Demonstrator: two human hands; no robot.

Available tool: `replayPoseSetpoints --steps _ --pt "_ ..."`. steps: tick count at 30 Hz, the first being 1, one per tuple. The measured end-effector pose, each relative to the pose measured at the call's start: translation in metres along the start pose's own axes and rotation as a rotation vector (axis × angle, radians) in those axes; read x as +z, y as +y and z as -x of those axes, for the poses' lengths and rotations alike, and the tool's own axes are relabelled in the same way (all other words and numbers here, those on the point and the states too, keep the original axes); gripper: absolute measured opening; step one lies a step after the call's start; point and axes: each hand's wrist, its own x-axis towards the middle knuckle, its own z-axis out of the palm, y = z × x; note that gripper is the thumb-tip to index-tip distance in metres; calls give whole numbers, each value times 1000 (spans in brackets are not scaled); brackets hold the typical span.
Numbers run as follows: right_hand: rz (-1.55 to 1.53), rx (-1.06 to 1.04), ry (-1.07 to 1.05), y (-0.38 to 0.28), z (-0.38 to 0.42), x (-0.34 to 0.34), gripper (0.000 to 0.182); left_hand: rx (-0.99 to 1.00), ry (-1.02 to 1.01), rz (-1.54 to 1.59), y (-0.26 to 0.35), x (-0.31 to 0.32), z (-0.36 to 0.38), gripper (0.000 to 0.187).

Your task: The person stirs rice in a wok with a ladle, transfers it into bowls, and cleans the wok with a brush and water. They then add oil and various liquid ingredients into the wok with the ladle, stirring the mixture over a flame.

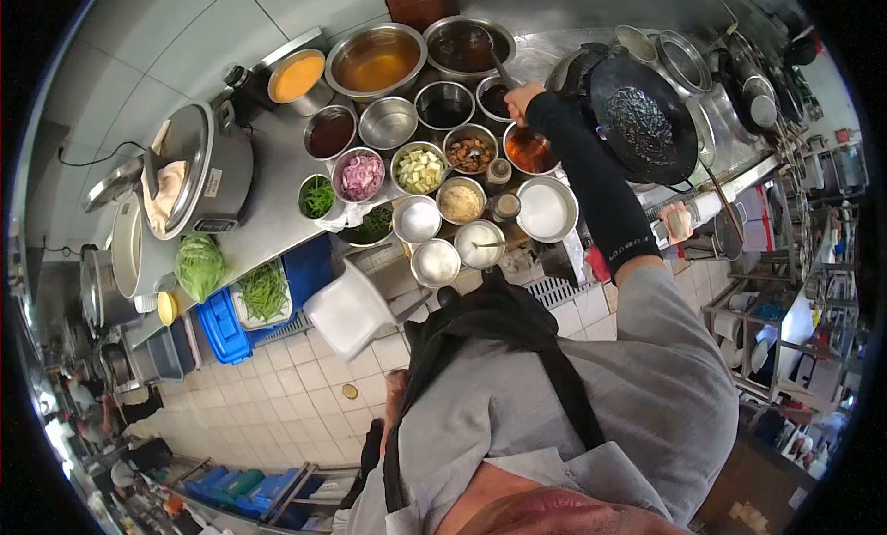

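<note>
My right hand (525, 103), in a black sleeve, is closed around the handle of a ladle (504, 70). The ladle's far end is in a large metal bowl of dark liquid (459, 47) at the back. Below that hand are a small bowl of dark sauce (494, 99) and a bowl of reddish oil (528, 151). A black wok (644, 119) with a glossy, dark inside is right of my forearm. On the left, beside the apron, shows skin that seems to be part of my left arm or hand (394, 389); its fingers are hidden.
Bowls of chopped onion (358, 176), pale cubes (419, 169) and white powder (546, 210) crowd the counter. A large cooker (208, 170) and a cabbage (199, 267) stand left. A white container (349, 310) juts out near my body. Strainers (684, 61) lie beyond the wok.
</note>
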Motion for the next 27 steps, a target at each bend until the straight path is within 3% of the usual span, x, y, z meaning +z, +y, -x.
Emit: replayPoseSetpoints --steps 1,3,4,7,9,12,14,15,16,17,18,23,27 --pt "-253 66 -31 -6 2 -2 20 30 -21 -117 3 4 4 27" --pt "-1511 421 -78 -66 41 -22 21 53 2 -113 3 8 14 26" --pt "-1666 383 -32 -76 49 -21 25 70 30 -91 4 8 16 25" --pt "-1765 310 -38 -95 67 -21 27 127 111 -31 3 8 15 24" --pt "-1842 238 -102 -98 73 -22 14 170 163 6 3 5 12 24" --pt "-2039 195 -208 -91 77 -32 13 -411 76 688 30 -31 11 22" --pt "-2140 151 -238 -84 81 -38 16 -375 126 742 89 -99 15 22" --pt "-2161 108 -227 -81 85 -41 28 -356 150 769 129 -141 17 22" --pt "-2180 65 -216 -79 89 -46 41 -391 158 829 140 -153 12 21" --pt "-2198 35 -231 -79 98 -50 41 -425 168 889 150 -164 6 20" --pt "-2215 3 -247 -82 112 -54 41 -459 178 949 154 -169 2 20" --pt "-2162 -194 -233 -60 169 -89 40 -120 145 872 95 -142 -23 18" --pt "-2076 -231 -46 -42 234 -111 37 -259 64 956 112 -153 -27 15"
